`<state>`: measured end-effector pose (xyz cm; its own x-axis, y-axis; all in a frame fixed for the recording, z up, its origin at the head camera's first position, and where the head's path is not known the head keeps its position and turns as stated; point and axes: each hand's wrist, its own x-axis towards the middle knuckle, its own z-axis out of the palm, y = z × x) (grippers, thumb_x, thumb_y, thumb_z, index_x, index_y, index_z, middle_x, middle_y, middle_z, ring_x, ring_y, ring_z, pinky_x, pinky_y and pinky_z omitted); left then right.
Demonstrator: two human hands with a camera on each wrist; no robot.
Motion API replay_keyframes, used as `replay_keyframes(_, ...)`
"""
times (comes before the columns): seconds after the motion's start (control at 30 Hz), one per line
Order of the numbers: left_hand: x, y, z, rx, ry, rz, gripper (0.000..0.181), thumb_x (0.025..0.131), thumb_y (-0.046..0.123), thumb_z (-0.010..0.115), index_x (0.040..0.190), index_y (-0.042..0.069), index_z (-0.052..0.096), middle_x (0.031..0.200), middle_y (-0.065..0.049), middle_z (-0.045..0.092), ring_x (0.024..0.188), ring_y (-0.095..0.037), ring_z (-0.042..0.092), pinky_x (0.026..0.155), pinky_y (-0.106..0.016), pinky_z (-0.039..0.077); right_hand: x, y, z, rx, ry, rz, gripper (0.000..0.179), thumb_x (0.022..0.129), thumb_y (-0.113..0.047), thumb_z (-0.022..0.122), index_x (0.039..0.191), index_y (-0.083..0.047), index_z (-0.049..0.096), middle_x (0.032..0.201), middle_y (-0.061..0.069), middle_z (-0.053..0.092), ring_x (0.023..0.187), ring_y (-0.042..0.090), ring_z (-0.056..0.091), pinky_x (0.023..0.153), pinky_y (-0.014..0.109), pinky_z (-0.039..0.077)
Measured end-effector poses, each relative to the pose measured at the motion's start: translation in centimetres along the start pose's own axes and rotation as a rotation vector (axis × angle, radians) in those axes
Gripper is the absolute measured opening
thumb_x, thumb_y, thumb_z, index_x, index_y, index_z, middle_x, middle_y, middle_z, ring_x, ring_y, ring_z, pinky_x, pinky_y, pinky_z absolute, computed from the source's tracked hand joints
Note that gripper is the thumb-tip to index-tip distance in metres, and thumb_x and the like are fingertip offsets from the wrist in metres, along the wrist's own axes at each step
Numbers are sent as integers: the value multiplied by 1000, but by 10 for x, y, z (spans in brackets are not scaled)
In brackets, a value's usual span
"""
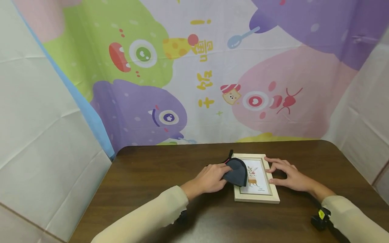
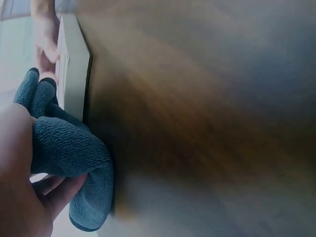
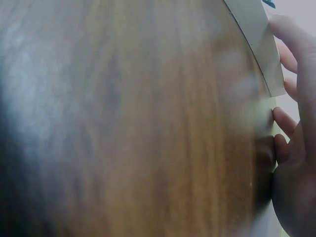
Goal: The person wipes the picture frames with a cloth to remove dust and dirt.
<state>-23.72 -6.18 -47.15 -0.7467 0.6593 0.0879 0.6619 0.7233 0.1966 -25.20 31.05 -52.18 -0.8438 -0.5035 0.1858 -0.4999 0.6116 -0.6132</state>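
A cream picture frame (image 1: 256, 199) lies flat on the brown table, with a drawing of a potted plant under its pane. My left hand (image 1: 212, 178) grips a dark grey-blue cloth (image 1: 237, 172) with black trim over the frame's left part, hiding some of the picture. In the left wrist view the fluffy cloth (image 2: 71, 148) is folded between thumb and fingers, beside the frame's side edge (image 2: 74, 69). Thumb and fingertips of my right hand (image 1: 288, 173) touch the frame's right border, fingers spread along it. The right wrist view has the thumb at the frame's side (image 3: 259, 44).
Dark wood table (image 1: 146, 189) extends around the frame on all sides. Behind it hangs a curtain (image 1: 206, 128) printed with cartoon monsters, and pale panels (image 1: 45, 118) stand at the sides. A black wrist device (image 1: 320, 219) sits at the right sleeve.
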Motion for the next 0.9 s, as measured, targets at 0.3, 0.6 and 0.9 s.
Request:
replay_keyframes(0.3,18,-9,-4,-15,-13,-49,42,106,14,65,148,14,72,148,-6,77,131,-26,78,105,-41,66,-1,0,0,0,1,9,26,94,-27,92,105,-35,70,172,22,54,149,44,44,99,62,31)
replay_keyframes(0.6,56,-54,48,-53,30,-71,45,107,21,64,151,15,68,146,-5,77,134,-27,76,111,-44,64,-1,-1,-2,8,5,6,25,95,-24,91,104,-33,70,172,25,52,150,52,44,101,66,31)
replay_keyframes(0.9,81,-90,86,17,50,-35,47,107,26,65,153,22,66,142,1,79,128,-23,79,103,-42,67,-1,-2,-2,11,3,-1,25,94,-25,91,103,-34,69,171,26,53,149,52,45,101,64,31)
